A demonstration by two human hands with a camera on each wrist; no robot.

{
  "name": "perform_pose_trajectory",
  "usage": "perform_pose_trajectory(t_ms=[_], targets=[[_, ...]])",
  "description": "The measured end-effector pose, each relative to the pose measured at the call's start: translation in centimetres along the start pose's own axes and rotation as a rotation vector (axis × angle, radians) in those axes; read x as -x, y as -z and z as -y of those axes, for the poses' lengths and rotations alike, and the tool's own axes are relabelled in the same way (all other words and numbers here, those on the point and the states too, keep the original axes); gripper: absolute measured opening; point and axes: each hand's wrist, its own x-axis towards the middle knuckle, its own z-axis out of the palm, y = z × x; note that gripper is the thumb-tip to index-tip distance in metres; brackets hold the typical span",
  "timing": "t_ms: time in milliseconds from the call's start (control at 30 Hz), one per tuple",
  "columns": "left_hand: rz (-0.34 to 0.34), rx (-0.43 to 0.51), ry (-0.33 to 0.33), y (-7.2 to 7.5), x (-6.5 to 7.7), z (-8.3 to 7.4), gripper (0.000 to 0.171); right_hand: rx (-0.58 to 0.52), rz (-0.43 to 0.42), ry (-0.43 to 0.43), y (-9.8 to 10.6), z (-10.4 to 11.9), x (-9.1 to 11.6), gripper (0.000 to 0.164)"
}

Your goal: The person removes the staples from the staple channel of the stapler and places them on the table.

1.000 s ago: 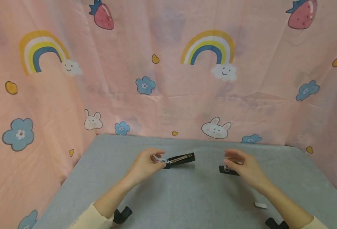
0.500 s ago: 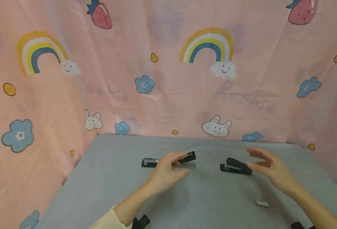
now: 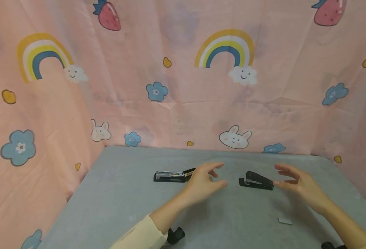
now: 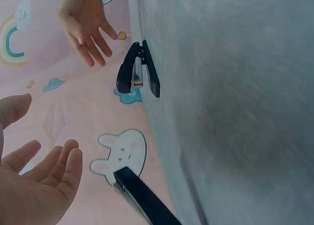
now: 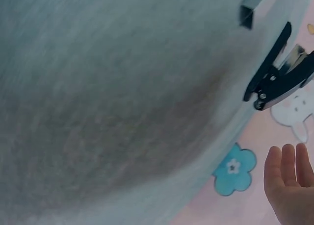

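closed-form stapler [image 3: 257, 181]: black, top arm raised above base; on the grey table [image 3: 108, 200], toward the far edge, right of middle.
unfolded stapler [image 3: 169, 177]: black, metal channel bared; near the far edge, left of middle; partly hidden by left hand.
left hand [image 3: 201, 183]: between staplers, fingers and thumb apart, holding nothing.
right hand [image 3: 302, 188]: just beside the closed-form stapler, fingers and thumb apart, holding nothing.
staple strip [image 3: 284, 221]: small, grey, nearer the right edge.
backdrop [image 3: 195, 117]: pink, printed, beyond the far edge.

Behind the grey surface [image 3: 114, 207] I see a creased pink cloth [image 3: 198, 116], printed with rainbows [image 3: 225, 38], smiling clouds [image 3: 243, 75], strawberries [image 3: 109, 16], blue flowers [image 3: 157, 91], yellow hearts [image 3: 167, 62] and white rabbit faces [image 3: 235, 139].
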Motion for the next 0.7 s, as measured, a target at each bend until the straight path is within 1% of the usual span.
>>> perform_pose_trajectory(t_ms=[133,233,367,500,633,700], targets=[[0.007,0.011,0.029,-1.0,-1.1,-0.1,0.057,0.003,0.02,-0.033,-0.1,-0.7,-0.4,0.074],[0.006,0.01,0.056,-2.0,-2.0,0.2,0.057,0.001,0.042,-0.059,0.0,-1.3,-0.7,0.076],[0.018,-0.026,0.056,-3.5,-3.1,0.9,0.056,0.003,0.073,-0.077,-0.1,-1.9,-1.1,0.078],[0.041,-0.063,0.028,-5.0,-4.3,1.8,0.056,-0.031,0.117,-0.087,-0.2,-2.3,-1.4,0.076],[0.061,-0.065,0.018,-6.4,-5.4,2.9,0.055,-0.065,0.177,-0.103,-0.2,-2.5,-1.9,0.075],[0.07,-0.058,0.025,-7.0,-5.8,3.2,0.054,-0.06,0.199,-0.115,-0.2,-2.5,-2.2,0.076]])
